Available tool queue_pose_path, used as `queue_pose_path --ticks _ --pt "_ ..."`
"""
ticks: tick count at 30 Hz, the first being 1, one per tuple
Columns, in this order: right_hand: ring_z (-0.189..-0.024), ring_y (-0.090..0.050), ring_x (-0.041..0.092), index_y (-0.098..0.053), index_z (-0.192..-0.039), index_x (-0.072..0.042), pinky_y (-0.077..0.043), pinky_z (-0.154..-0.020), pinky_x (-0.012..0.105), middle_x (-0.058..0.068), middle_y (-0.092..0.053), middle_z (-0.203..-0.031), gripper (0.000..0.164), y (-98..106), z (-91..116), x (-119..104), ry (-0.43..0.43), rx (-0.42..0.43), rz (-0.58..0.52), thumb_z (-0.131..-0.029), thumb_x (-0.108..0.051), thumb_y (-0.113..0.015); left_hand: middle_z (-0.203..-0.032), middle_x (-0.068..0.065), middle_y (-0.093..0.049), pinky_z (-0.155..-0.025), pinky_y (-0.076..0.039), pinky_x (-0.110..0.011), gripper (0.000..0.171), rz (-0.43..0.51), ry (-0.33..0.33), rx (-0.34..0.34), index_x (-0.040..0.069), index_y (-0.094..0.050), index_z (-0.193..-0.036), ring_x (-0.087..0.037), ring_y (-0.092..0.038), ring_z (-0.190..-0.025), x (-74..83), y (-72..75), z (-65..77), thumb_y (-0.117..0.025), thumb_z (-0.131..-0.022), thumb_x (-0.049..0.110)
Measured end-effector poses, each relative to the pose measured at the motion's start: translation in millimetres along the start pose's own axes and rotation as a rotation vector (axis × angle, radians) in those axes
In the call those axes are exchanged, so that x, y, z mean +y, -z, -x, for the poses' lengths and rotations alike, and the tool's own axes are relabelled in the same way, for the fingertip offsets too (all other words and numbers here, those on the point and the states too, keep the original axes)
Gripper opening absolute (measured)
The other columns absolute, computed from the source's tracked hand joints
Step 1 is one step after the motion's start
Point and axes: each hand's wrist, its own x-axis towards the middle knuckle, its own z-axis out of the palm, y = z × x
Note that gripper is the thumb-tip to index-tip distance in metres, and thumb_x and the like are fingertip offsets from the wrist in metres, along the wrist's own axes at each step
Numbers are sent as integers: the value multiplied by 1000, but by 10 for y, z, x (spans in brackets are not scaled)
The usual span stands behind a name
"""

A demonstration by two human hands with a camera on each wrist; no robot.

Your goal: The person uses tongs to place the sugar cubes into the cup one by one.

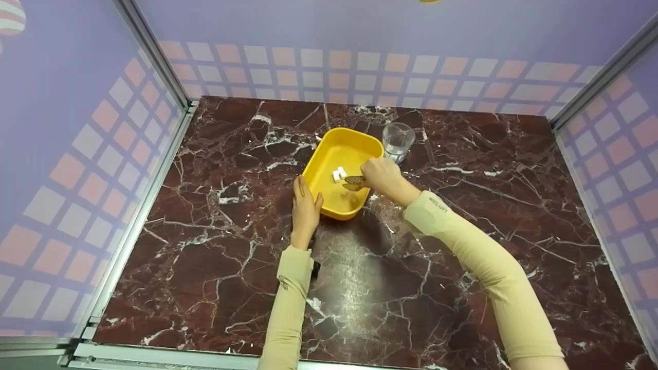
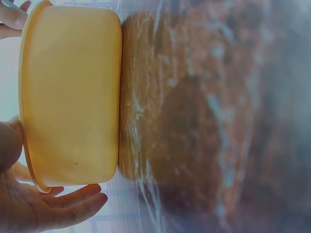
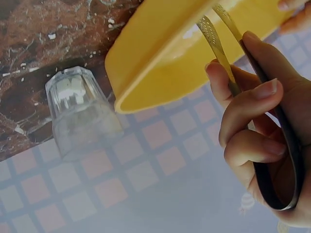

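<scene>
Cream sleeves (image 1: pixel 483 259) extend over the marbled tabletop (image 1: pixel 205 288); from my remote station I record both hands engaged. Left hand (image 1: pixel 306 208) grips the yellow basin (image 1: pixel 354 150) by its near-left corner; right hand (image 1: pixel 381 173) pinches metal tongs (image 1: pixel 354 179), tips apart just beside white cubes (image 1: pixel 336 176) on the basin's floor. Clear glass (image 1: pixel 398 137) stands beyond the right rim. I judge sound practice thus: steady the basin, centre the tips on one cube, squeeze gently, lift clear of the wall

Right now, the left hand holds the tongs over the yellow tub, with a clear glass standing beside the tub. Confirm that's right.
Not quite: the right hand holds the tongs over the yellow tub, as the head view shows. The clear glass does stand beside it.
</scene>
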Motion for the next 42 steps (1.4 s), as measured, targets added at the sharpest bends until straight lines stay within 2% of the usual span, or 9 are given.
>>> queue_pose_path --ticks 10,16,20,24,29,35,39,42 --pt "-61 -59 31 -66 -76 -1 -50 -53 42 17 -64 -74 35 268 1 277 -65 9 -109 -75 -35 -67 -139 -24 -29 -85 -43 -49 61 7 -9 17 -8 -26 -136 -44 -50 -104 -7 -10 -2 -53 -88 17" --pt "-71 -60 37 -65 -88 -2 -51 -60 46 21 -64 -84 34 401 -36 589 -151 48 -158 -76 -34 -67 -138 -25 -30 -84 -44 -49 61 20 -13 23 -8 -26 -136 -44 -51 -102 7 -13 -4 -54 -87 15" --pt "-73 -60 42 -66 -86 0 -49 -63 50 25 -64 -85 35 441 -53 829 -218 70 -154 -76 -34 -67 -138 -26 -30 -84 -43 -49 61 18 -11 21 -8 -26 -136 -44 -50 -104 6 -11 -7 -54 -87 16" --pt "-71 -60 44 -65 -74 2 -48 -61 52 26 -64 -81 37 405 -61 1027 -280 106 -150 -76 -35 -67 -138 -26 -29 -85 -44 -49 61 13 -11 18 -9 -26 -136 -44 -50 -104 -4 -9 -14 -53 -88 16" --pt "-72 -60 45 -66 -71 -1 -47 -60 53 25 -64 -82 31 289 -63 1179 -336 107 -177 -78 -32 -66 -139 -25 -28 -85 -43 -49 61 22 -6 1 -8 -24 -136 -44 -49 -105 -14 -19 -8 -52 -88 17" --pt "-75 -60 46 -68 -77 -1 -47 -62 53 26 -65 -86 30 167 -63 1262 -365 98 -175 -78 -30 -66 -139 -26 -28 -84 -43 -49 60 23 -1 -2 -8 -26 -136 -44 -50 -104 -17 -36 9 -52 -88 17" --pt "-79 -60 46 -70 -87 0 -48 -65 53 27 -64 -92 31 154 -58 1295 -369 104 -171 -78 -29 -66 -139 -26 -28 -85 -43 -49 60 27 -3 -5 -8 -25 -137 -44 -49 -105 -9 -26 2 -52 -89 17" --pt "-80 -60 47 -70 -89 0 -48 -65 54 28 -64 -93 31 162 -61 1306 -374 95 -170 -78 -29 -66 -139 -25 -28 -84 -43 -50 60 25 -7 4 -8 -24 -137 -44 -49 -104 -4 -18 -3 -52 -89 17"
